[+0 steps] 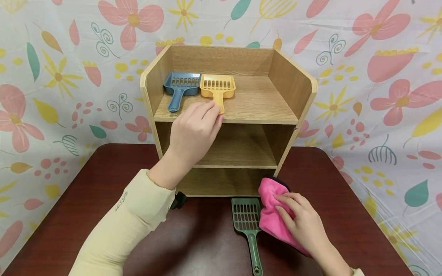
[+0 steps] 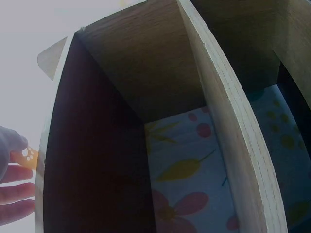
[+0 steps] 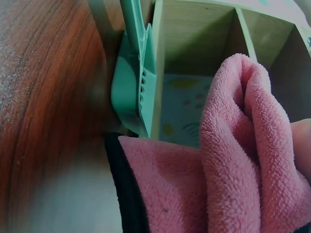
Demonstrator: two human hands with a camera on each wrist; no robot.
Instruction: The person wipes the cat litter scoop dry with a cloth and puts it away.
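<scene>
On the top shelf of a wooden rack (image 1: 238,167), a yellow litter scoop (image 1: 218,94) lies beside a blue litter scoop (image 1: 177,99). My left hand (image 1: 194,132) pinches the end of the yellow scoop's handle, which juts toward the front edge. In the left wrist view, the handle tip (image 2: 30,159) with its paw-print holes shows by the thumb. My right hand (image 1: 304,222) grips a bunched pink cloth (image 1: 274,224) with dark edging, low at the rack's right front. Next to the cloth, a green litter scoop (image 1: 253,245) lies on the table.
The rack has two lower compartments under the top shelf and raised side walls (image 1: 293,86). It stands on a dark reddish table (image 1: 114,172). Behind hangs a flower-patterned sheet (image 1: 345,76). A small black object (image 1: 178,200) shows beside the left sleeve.
</scene>
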